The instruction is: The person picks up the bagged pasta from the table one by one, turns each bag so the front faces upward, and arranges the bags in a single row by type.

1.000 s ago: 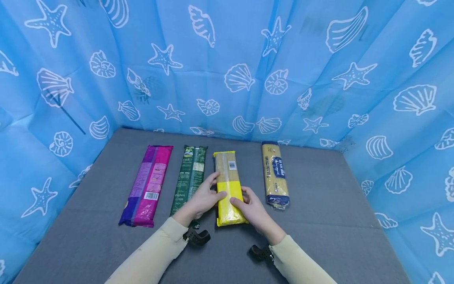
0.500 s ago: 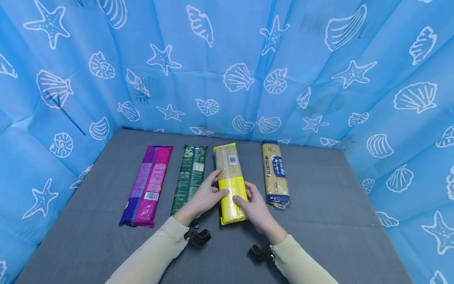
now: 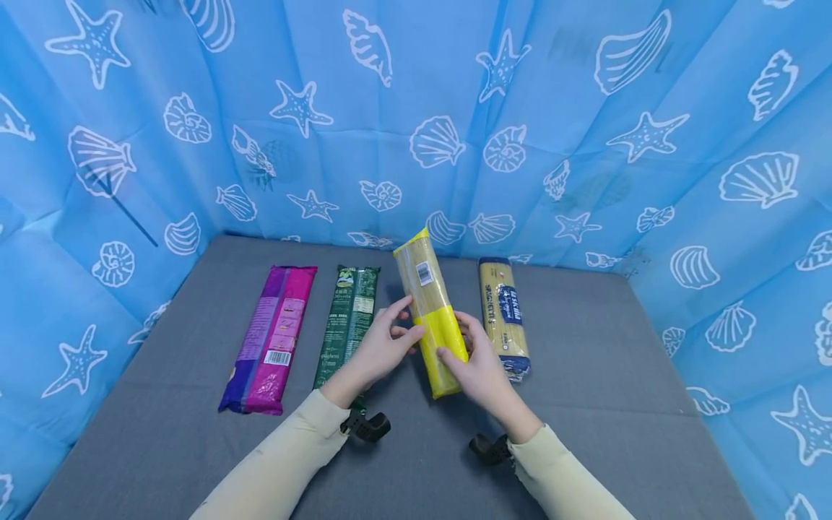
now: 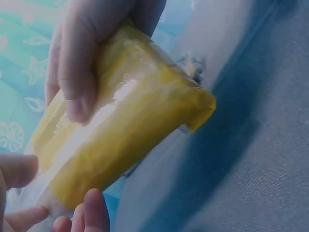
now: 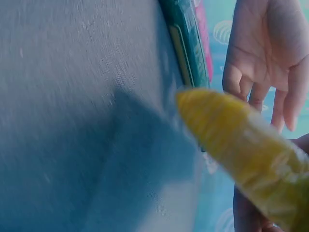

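A spaghetti packet (image 3: 430,292), half clear film with a barcode and half yellow, is held tilted above the table. My right hand (image 3: 482,365) grips its right side, thumb across the yellow front and fingers behind; the left wrist view shows that thumb over the yellow wrapper (image 4: 125,116). My left hand (image 3: 379,350) is at the packet's left edge, fingers loosely extended, thumb and fingertips touching or very near it. In the right wrist view the left hand (image 5: 270,53) looks relaxed beside the yellow end (image 5: 241,140).
On the grey table (image 3: 604,404) lie a pink-purple packet (image 3: 273,339), a green spaghetti packet (image 3: 347,318) partly behind my left arm, and a blue-ended spaghetti packet (image 3: 503,310) close to my right hand. A blue shell-print curtain (image 3: 390,144) surrounds the back and sides.
The yellow spaghetti packet has come up off the table, tilting and shifting right with my right hand. My left hand's hold has loosened. The other packets stay put.
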`<state>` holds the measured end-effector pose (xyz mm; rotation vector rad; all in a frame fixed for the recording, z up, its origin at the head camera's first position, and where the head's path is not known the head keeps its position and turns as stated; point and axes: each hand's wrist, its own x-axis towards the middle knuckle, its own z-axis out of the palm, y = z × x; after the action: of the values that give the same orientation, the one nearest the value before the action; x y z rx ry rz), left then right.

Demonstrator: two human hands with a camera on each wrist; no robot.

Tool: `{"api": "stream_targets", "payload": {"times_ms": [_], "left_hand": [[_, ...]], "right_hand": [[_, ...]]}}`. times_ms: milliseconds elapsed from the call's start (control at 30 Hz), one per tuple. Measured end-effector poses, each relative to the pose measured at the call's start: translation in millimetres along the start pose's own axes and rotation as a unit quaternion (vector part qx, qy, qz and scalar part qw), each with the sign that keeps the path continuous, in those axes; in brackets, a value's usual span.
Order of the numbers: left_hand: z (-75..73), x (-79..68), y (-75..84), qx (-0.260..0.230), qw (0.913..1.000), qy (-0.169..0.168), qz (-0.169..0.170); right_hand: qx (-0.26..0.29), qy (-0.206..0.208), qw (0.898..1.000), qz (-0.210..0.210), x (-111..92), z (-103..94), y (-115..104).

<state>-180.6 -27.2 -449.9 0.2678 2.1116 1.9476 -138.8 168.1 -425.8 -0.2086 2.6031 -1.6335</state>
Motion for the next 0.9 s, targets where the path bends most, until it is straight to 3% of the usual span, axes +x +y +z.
{"api": "stream_targets", "payload": {"times_ms": [133,233,467,533,667,900], "left_hand": [[-2.4,-0.6,6.0,-0.043,0.9989,-0.019,0.0],[-4.9,-1.5,8.1,-0.066,0.9975,-0.025,-0.002],[-9.1,-1.9,10.0,-0.099,0.9949,0.002,-0.02],[-8.2,-2.1,10.8,-0.122,0.9921,0.004,-0.03],[-5.1,-3.6,10.9,-0.153,0.9873,0.013,-0.039],[-2.2,-3.5,2.1,-0.156,0.9841,0.06,-0.058]], "right_hand": [[-0.097,0.027,0.993,-0.055,2,-0.8,6],[-0.176,0.037,0.978,-0.102,2,-0.7,5],[-0.351,0.052,0.908,-0.222,-2,2.6,7],[-0.38,0.058,0.887,-0.255,-3,4.8,9],[-0.414,0.07,0.856,-0.302,-6,10.6,12],[-0.447,0.05,0.833,-0.323,-13,19.0,20]]}}
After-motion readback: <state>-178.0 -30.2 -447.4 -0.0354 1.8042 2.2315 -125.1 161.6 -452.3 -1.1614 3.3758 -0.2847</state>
